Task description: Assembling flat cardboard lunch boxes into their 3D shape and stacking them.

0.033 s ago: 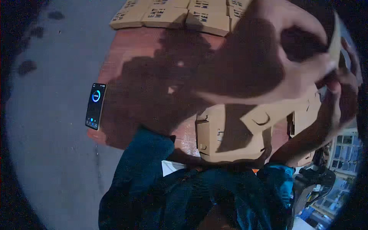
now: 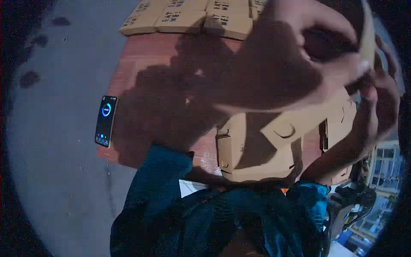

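Cardboard piece (image 2: 367, 40), kraft brown, is raised at the person's far right, near face height from where I stand, both hands at it. Only a pale edge shows clearly; rest is behind the hands.

Biggest first. Grey floor (image 2: 55, 171) runs down the left. Reddish-brown tabletop (image 2: 141, 55) next to it, heavily shadowed mid-span. Row of kraft boxes (image 2: 180, 19) along the far edge, side by side, dark print on top. Kraft carton (image 2: 265, 165) on the near side, just in front of the person's body. Flap with a crescent cut (image 2: 274, 132) slants out over it from under the left forearm; can't tell which piece it belongs to. More cardboard (image 2: 340, 118) to the right, partly behind the right forearm.

Teal sleeves (image 2: 167, 165) on both arms. Left hand (image 2: 319, 32): fingers curled, thumb extended, pinching the piece's edge. Right hand (image 2: 385, 94): cupped just beside it, thumb toward the lower edge; blurred, can't tell if it grips.

Smallest: phone (image 2: 105, 121), screen lit with a blue ring, at the table's left edge.
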The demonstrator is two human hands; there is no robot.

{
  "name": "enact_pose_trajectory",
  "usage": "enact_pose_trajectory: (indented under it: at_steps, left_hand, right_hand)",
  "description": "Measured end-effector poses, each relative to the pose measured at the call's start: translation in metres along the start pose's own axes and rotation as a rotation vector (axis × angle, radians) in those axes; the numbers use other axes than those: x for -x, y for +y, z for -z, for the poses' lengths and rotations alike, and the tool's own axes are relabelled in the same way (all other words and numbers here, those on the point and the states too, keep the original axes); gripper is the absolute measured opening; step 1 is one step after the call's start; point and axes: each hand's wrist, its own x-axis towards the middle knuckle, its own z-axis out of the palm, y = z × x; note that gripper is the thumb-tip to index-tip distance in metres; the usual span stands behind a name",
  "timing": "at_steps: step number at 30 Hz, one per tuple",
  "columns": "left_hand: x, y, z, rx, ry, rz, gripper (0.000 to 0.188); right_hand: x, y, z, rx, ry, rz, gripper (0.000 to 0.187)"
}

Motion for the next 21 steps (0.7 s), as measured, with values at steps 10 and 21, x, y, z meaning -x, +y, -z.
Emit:
enact_pose_trajectory:
  at_steps: [10,21]
  left_hand:
    - [0.002,-0.016,0.0,0.255,-0.122,0.17,0.033]
    - [-0.009,-0.034,-0.005,0.17,-0.107,0.433,0.052]
  right_hand:
    - [0.002,0.021,-0.047,-0.782,0.29,-0.272,0.054]
    - [0.014,0.024,-0.049,-0.706,0.256,-0.341,0.073]
